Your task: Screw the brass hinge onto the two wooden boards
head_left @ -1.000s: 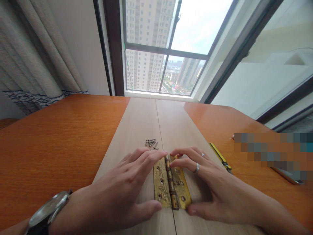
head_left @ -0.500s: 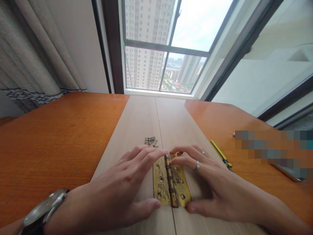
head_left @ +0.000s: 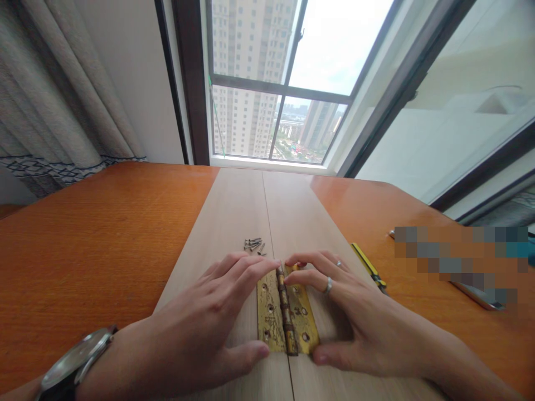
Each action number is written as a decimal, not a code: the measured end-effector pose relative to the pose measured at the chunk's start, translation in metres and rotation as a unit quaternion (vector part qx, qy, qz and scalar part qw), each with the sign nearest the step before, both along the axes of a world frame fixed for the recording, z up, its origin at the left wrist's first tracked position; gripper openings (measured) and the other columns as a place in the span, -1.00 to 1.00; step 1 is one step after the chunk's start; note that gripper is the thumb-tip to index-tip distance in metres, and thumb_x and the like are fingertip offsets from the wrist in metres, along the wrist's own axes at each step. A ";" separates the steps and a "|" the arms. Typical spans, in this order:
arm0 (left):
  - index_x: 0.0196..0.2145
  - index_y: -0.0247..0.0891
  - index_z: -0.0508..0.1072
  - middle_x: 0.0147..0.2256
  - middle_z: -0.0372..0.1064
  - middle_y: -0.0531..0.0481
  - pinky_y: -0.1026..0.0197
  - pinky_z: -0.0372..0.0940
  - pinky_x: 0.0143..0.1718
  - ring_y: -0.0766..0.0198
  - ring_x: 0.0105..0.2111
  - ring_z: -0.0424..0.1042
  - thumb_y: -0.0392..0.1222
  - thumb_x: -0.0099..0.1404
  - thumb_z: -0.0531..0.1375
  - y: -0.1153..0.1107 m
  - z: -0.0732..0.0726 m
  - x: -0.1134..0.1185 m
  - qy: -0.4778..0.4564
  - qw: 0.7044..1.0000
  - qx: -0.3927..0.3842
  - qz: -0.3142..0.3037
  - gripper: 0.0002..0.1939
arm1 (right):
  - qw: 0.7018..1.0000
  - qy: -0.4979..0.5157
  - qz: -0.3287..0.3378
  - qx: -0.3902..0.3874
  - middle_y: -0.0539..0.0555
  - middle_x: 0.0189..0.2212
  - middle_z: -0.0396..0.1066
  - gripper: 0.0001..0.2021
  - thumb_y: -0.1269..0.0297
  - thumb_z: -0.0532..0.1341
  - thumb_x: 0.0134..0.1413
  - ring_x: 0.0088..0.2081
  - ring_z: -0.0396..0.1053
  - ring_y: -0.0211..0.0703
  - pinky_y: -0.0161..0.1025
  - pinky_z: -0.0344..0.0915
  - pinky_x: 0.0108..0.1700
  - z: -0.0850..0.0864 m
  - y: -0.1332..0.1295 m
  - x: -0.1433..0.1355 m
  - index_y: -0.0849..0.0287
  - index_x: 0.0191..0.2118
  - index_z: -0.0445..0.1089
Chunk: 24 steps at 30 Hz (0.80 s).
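Note:
A worn brass hinge [head_left: 272, 323] lies unfolded on two pale boards [head_left: 234, 206], its knuckle along the seam between them. My left hand [head_left: 213, 312] steadies it from the left, with fingertips at the top of the knuckle and the thumb by the lower left corner. On the other side, my right hand [head_left: 346, 312] has its fingertips on the top of the right leaf and its thumb against the lower right corner. Both hands span the hinge between thumb and fingers. Several screws [head_left: 253, 245] lie loose on the left board, just beyond my left fingers.
Underneath the boards is an orange-brown wooden table [head_left: 125, 234]. A yellow-and-black utility knife [head_left: 368, 266] rests on it, right of the boards. Farther right, a blurred-out patch covers part of a flat object [head_left: 480, 298]. A window [head_left: 284, 89] and a curtain [head_left: 54, 83] stand behind.
The whole view has shifted slightly, so everything sits a little farther left. Both hands keep the same hold on the hinge.

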<state>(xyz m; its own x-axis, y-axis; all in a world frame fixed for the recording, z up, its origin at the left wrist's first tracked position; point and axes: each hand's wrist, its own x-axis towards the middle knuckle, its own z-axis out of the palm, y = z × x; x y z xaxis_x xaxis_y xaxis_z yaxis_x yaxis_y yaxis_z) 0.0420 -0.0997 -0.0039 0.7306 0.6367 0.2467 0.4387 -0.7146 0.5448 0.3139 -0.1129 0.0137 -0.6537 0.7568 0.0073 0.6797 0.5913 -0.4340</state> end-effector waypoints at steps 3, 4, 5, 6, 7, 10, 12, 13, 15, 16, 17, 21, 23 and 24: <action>0.30 -0.10 0.04 0.22 0.19 -0.14 -0.11 0.16 0.27 -0.02 0.25 0.14 -0.22 0.16 0.30 0.000 0.000 0.001 0.000 1.000 0.000 0.001 -0.18 | 1.000 0.003 0.002 -0.002 0.20 0.21 0.16 -0.31 -0.13 0.34 -0.03 0.22 0.17 0.17 0.17 0.06 0.28 0.001 0.000 0.000 0.00 0.19 0.21; 0.30 -0.09 0.03 0.22 0.19 -0.14 -0.12 0.16 0.27 -0.03 0.25 0.14 -0.23 0.16 0.30 0.000 0.000 0.001 -0.001 1.000 0.002 0.001 -0.18 | 1.000 0.007 0.005 -0.002 0.20 0.21 0.16 -0.30 -0.13 0.35 -0.03 0.22 0.17 0.17 0.16 0.06 0.28 0.001 0.001 0.000 0.00 0.20 0.21; 0.30 -0.09 0.03 0.21 0.19 -0.15 -0.12 0.16 0.27 -0.03 0.25 0.14 -0.23 0.16 0.30 0.000 -0.001 0.001 -0.003 1.000 0.005 0.000 -0.17 | 1.000 0.012 0.007 -0.003 0.20 0.21 0.16 -0.28 -0.14 0.35 -0.04 0.22 0.17 0.17 0.15 0.08 0.28 0.001 0.001 0.001 0.00 0.20 0.21; 0.31 -0.10 0.02 0.22 0.19 -0.15 -0.12 0.16 0.27 -0.03 0.25 0.14 -0.23 0.16 0.30 0.000 -0.001 0.000 -0.003 1.000 0.009 0.000 -0.17 | 1.000 0.017 0.009 -0.005 0.20 0.22 0.16 -0.26 -0.15 0.35 -0.05 0.22 0.17 0.17 0.14 0.09 0.28 0.002 0.001 0.001 0.00 0.22 0.19; 0.31 -0.10 0.01 0.22 0.18 -0.15 -0.12 0.15 0.27 -0.03 0.25 0.14 -0.24 0.16 0.29 0.000 -0.001 0.000 0.000 1.000 0.012 -0.001 -0.17 | 1.000 0.023 0.011 -0.005 0.20 0.22 0.16 -0.24 -0.17 0.34 -0.04 0.23 0.16 0.17 0.13 0.10 0.27 0.002 0.001 0.002 0.00 0.23 0.18; 0.31 -0.12 -0.01 0.23 0.16 -0.16 -0.11 0.14 0.28 -0.02 0.26 0.12 -0.24 0.17 0.28 0.000 -0.002 0.000 0.007 1.000 0.021 -0.005 -0.16 | 0.999 0.032 -0.001 0.014 0.21 0.26 0.13 -0.27 -0.18 0.25 0.07 0.27 0.11 0.16 0.14 0.11 0.27 0.002 0.002 0.002 0.00 0.28 0.11; 0.31 -0.11 -0.01 0.23 0.15 -0.15 -0.12 0.13 0.29 -0.02 0.26 0.12 -0.23 0.17 0.28 0.000 -0.001 -0.001 0.007 1.000 0.020 -0.002 -0.17 | 0.999 0.023 -0.029 0.039 0.20 0.28 0.12 -0.43 -0.09 0.14 0.23 0.29 0.09 0.12 0.17 0.07 0.28 0.001 0.002 0.002 -0.01 0.26 0.12; 0.31 -0.10 0.00 0.23 0.15 -0.15 -0.12 0.14 0.28 -0.02 0.26 0.12 -0.23 0.18 0.28 0.000 -0.001 -0.001 0.005 1.000 0.018 -0.001 -0.18 | 0.997 0.016 -0.046 0.051 0.19 0.29 0.12 -0.52 -0.02 0.09 0.30 0.30 0.09 0.09 0.19 0.05 0.29 0.000 0.003 0.002 -0.01 0.25 0.13; 0.31 -0.10 0.00 0.23 0.15 -0.15 -0.11 0.14 0.28 -0.02 0.26 0.12 -0.22 0.20 0.27 0.000 -0.001 -0.001 0.005 1.000 0.015 -0.001 -0.19 | 0.995 0.004 -0.073 0.065 0.18 0.31 0.12 -0.64 0.12 -0.01 0.38 0.32 0.08 0.04 0.20 0.03 0.30 -0.002 0.003 0.001 -0.01 0.21 0.16; 0.31 -0.11 0.00 0.24 0.15 -0.15 -0.11 0.14 0.28 -0.02 0.26 0.12 -0.22 0.20 0.27 0.000 0.000 -0.001 0.005 1.000 0.016 -0.002 -0.20 | 0.995 0.001 -0.079 0.068 0.17 0.31 0.12 -0.66 0.17 -0.03 0.39 0.33 0.08 0.02 0.19 0.03 0.31 -0.004 0.003 0.001 -0.01 0.20 0.17; 0.31 -0.11 -0.01 0.24 0.14 -0.16 -0.10 0.15 0.28 -0.02 0.26 0.12 -0.22 0.21 0.27 0.000 0.000 -0.001 0.005 1.000 0.017 -0.004 -0.20 | 0.994 0.002 -0.082 0.072 0.17 0.32 0.12 -0.67 0.19 -0.04 0.39 0.33 0.07 0.01 0.18 0.03 0.31 -0.005 0.003 0.001 0.00 0.20 0.17; 0.31 -0.10 -0.03 0.24 0.14 -0.15 -0.09 0.15 0.28 -0.02 0.25 0.13 -0.21 0.20 0.27 0.000 0.001 0.000 0.003 1.000 0.016 -0.006 -0.18 | 0.991 0.005 -0.095 0.091 0.20 0.33 0.12 -0.64 0.23 -0.02 0.38 0.35 0.05 0.01 0.18 0.05 0.32 -0.011 0.005 0.001 0.03 0.23 0.13; 0.31 -0.08 -0.03 0.24 0.14 -0.15 -0.10 0.15 0.28 -0.02 0.25 0.14 -0.21 0.20 0.28 0.000 0.001 0.000 0.005 1.000 0.016 -0.003 -0.18 | 0.990 -0.002 -0.105 0.099 0.21 0.32 0.13 -0.64 0.22 0.00 0.37 0.35 0.05 0.03 0.20 0.07 0.31 -0.012 0.007 0.001 0.05 0.23 0.13; 0.31 -0.08 -0.03 0.23 0.14 -0.15 -0.10 0.15 0.28 -0.02 0.24 0.15 -0.21 0.20 0.27 0.000 0.001 0.000 0.005 1.000 0.016 -0.001 -0.18 | 0.989 -0.006 -0.109 0.102 0.21 0.32 0.14 -0.64 0.22 0.00 0.37 0.35 0.06 0.04 0.21 0.08 0.30 -0.013 0.007 0.001 0.05 0.22 0.15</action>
